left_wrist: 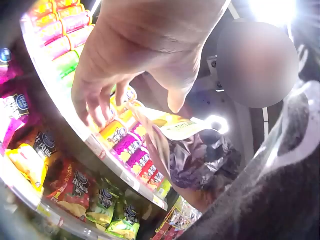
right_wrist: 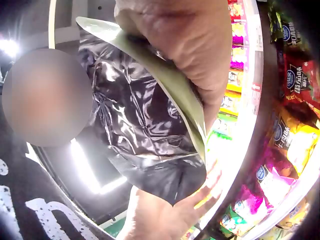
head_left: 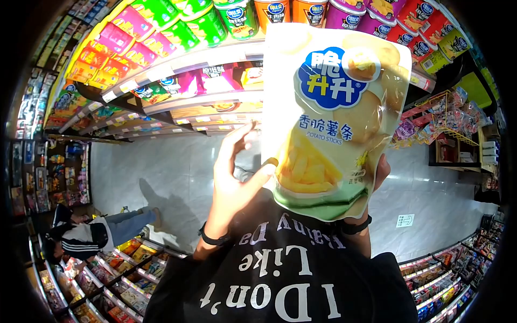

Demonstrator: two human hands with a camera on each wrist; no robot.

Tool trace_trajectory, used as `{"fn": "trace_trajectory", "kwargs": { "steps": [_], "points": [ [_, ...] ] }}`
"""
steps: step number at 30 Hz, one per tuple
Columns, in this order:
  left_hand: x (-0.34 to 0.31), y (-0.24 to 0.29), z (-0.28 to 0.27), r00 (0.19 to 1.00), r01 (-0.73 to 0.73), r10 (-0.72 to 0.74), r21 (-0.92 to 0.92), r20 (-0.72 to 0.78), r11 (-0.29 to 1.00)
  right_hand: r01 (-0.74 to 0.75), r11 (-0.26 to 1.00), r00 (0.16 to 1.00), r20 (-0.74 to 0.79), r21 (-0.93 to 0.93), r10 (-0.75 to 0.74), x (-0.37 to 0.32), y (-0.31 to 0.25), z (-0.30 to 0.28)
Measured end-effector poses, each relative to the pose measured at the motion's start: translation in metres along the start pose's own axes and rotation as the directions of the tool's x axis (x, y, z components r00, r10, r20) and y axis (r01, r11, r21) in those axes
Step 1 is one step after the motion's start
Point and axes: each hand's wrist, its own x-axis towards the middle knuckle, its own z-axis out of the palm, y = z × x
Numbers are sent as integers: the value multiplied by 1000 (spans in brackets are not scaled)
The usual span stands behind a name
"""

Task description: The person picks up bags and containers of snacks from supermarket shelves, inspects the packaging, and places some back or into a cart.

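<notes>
Here, one potato-stick bag [head_left: 323, 126] is held up before the shelf [head_left: 177, 67]. The right hand [right_wrist: 175, 42] pinches its right side; the left hand [head_left: 231, 183] spreads its fingers, thumb at the bag's left edge, contact unclear. One other person [head_left: 89, 237] is well left of the bag.

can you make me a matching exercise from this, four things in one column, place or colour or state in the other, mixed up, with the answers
1. potato sticks bag
2. arrow sign
3. shirt
4. green tubs

A. black with white lettering
B. between pink tubs and orange tubs
C. gripped by the right hand
D. on the grey floor

Pairs: 1-C, 2-D, 3-A, 4-B
</notes>
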Motion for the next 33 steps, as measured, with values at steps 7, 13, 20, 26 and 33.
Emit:
{"fn": "trace_trajectory", "kwargs": {
  "steps": [7,13,20,26,33],
  "points": [
    [-14,-15,-15,830,391,-188,-307,524,867,21,998,999,51,-60,-18,0,-1,4],
    [-16,-9,-15,873,397,-216,-383,437,834,-79,984,989,-137,-160,57,1,-8,13],
    [-11,-12,-21,939,286,-175,-397,295,872,-325,819,941,-245,-473,232,-5,-12,18],
    [-12,-16,-29,939,297,-200,-371,279,880,-516,485,849,-350,-706,395,7,-24,42],
    [-13,-13,-25,919,368,-265,-395,291,842,-552,446,829,-408,-704,382,9,-24,46]
  ]
}}
